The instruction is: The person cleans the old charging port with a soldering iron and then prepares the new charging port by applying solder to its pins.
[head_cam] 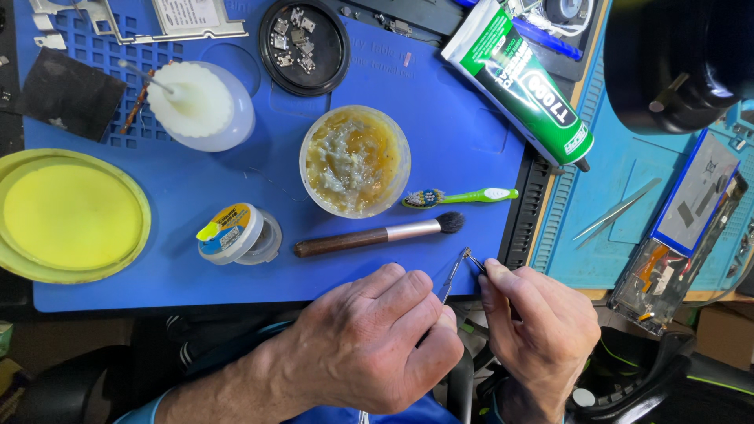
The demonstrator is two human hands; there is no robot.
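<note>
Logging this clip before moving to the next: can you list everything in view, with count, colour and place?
Work mat: one, blue, centre.
Bowl of paste: one, clear, yellowish, mat centre.
Squeeze bottle: one, white, upper left.
Lid: one, yellow, far left.
Parts dish: one, black, top.
Glue tube: one, green and white, upper right.
Toothbrush: one, green, beside bowl.
Brush: one, brown handle, below bowl.
Small tin: one, lower left.
Tweezers: one, metal, in left hand.
Spare tweezers: one, metal, teal mat.
Opened device: one, right.
Left hand: bottom centre.
Right hand: bottom right, fingers pinching a tiny part.
</note>
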